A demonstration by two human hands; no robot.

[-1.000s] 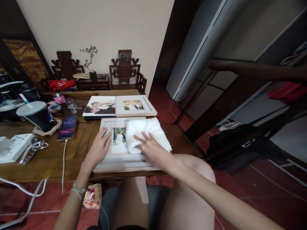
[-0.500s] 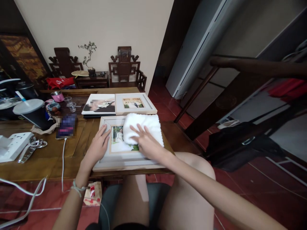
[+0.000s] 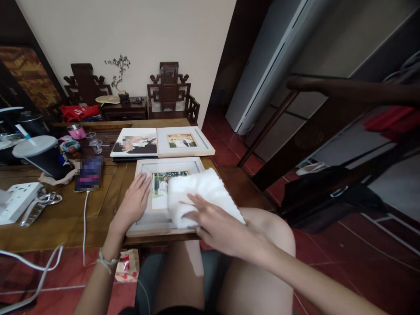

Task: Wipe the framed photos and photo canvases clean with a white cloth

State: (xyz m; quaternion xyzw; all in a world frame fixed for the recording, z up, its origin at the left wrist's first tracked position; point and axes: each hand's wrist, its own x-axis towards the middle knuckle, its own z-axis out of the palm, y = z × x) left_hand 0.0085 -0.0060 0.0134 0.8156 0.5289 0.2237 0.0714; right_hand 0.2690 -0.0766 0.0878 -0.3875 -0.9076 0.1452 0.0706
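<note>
A: Which way does the rectangular pale-wood picture frame point(image 3: 157, 218) lie from you?

B: Directly before you, flat on the brown wooden table point(image 3: 101, 214), its long axis running left to right. Your left hand point(image 3: 134, 201) rests open and flat on its left border, grasping nothing.

A: And the fluffy white cloth point(image 3: 205, 183)?

B: Beneath your right hand point(image 3: 215, 223), the nearer one, partly open, fingers laid over it. The small rectangular colour photograph point(image 3: 159, 190) shows leftward, between both hands
</note>
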